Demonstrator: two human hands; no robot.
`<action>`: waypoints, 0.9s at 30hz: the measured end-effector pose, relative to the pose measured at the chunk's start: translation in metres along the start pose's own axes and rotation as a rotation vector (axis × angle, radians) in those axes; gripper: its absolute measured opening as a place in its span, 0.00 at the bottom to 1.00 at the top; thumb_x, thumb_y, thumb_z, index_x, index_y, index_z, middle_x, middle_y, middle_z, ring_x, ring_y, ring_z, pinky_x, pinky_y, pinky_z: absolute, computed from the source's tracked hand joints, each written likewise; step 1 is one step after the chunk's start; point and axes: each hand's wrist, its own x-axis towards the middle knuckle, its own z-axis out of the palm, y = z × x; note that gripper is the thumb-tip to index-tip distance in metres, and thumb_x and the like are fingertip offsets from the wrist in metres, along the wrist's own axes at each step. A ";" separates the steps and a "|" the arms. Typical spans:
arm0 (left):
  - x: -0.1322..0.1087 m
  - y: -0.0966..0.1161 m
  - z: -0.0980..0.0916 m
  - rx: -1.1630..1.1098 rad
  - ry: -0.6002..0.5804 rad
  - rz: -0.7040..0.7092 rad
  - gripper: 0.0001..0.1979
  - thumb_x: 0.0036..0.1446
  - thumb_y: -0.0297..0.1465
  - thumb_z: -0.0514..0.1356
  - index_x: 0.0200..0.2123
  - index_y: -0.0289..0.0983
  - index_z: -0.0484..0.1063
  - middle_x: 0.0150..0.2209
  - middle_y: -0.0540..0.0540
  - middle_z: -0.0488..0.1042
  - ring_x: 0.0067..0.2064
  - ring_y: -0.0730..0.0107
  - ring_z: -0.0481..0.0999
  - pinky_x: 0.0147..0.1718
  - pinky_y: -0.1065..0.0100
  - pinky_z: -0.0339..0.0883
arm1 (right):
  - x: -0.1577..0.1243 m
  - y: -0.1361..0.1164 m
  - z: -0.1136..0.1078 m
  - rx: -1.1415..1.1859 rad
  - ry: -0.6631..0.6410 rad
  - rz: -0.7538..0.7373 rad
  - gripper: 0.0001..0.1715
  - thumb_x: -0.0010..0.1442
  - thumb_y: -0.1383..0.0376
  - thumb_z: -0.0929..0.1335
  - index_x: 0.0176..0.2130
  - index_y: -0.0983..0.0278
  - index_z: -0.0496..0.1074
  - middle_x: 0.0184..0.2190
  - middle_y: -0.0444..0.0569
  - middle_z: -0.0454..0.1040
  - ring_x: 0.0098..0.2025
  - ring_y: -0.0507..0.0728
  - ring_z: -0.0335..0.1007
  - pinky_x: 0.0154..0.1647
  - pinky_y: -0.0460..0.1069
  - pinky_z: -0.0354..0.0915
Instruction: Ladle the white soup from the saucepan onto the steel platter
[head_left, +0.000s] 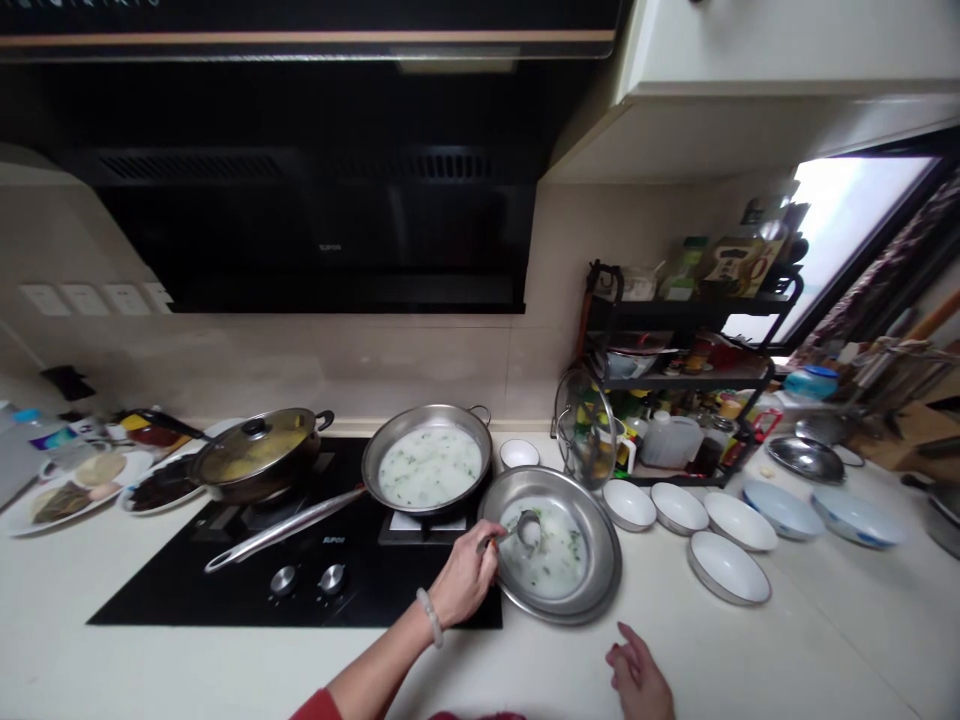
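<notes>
My left hand [465,575], with a pale bracelet at the wrist, is closed around the handle of a metal ladle [529,530]. The ladle's head sits over a wide metal basin [601,545] of milky white soup with green bits. My right hand [639,675] hovers low over the counter, just in front of the basin, fingers apart and holding nothing. On the stove behind the basin stands a long-handled steel pan [300,528], which holds similar white soup. Beyond the basin's far edge is a small white bowl [519,454].
Several shallow bowls [729,568] spread over the counter [817,640] to the right. A glass lid [585,425] leans by a black rack [690,380] of bottles. A lidded pan [255,455] occupies the left burner, with food plates [19,520] beside it. The range hood [330,200] hangs above.
</notes>
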 end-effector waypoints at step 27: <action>-0.029 -0.047 -0.135 -0.146 0.741 -0.355 0.16 0.56 0.38 0.52 0.43 0.35 0.68 0.23 0.51 0.73 0.21 0.70 0.73 0.22 0.69 0.67 | 0.017 -0.091 0.038 -0.600 0.162 -0.421 0.37 0.47 0.49 0.60 0.46 0.73 0.69 0.39 0.66 0.73 0.43 0.68 0.71 0.47 0.59 0.66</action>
